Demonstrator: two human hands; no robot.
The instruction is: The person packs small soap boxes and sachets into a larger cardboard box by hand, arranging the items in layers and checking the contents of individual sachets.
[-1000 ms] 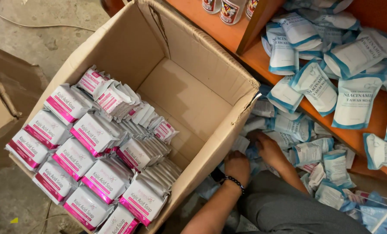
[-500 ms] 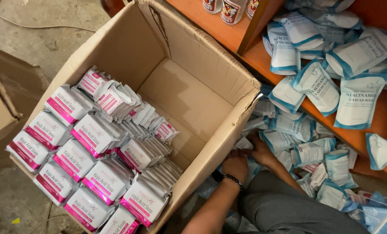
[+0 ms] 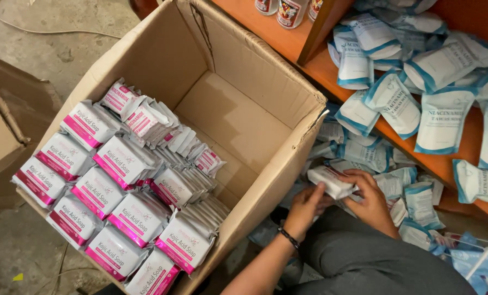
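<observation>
head | both hands, left hand (image 3: 304, 207) and right hand (image 3: 372, 202), fingers pinching white soap packet (image 3: 331, 183) | risk: loose fingertip grip, packet slips onto blue packets (image 3: 386, 186) under fingers

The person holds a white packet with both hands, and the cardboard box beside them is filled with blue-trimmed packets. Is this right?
Not quite. In the head view, both hands do hold a white packet, but the cardboard box holds pink-and-white soap packets. The blue-trimmed packets lie outside it.

Left hand (image 3: 305, 206) and right hand (image 3: 370, 199) hold a white packet (image 3: 331, 182) beside the cardboard box (image 3: 255, 82)
</observation>
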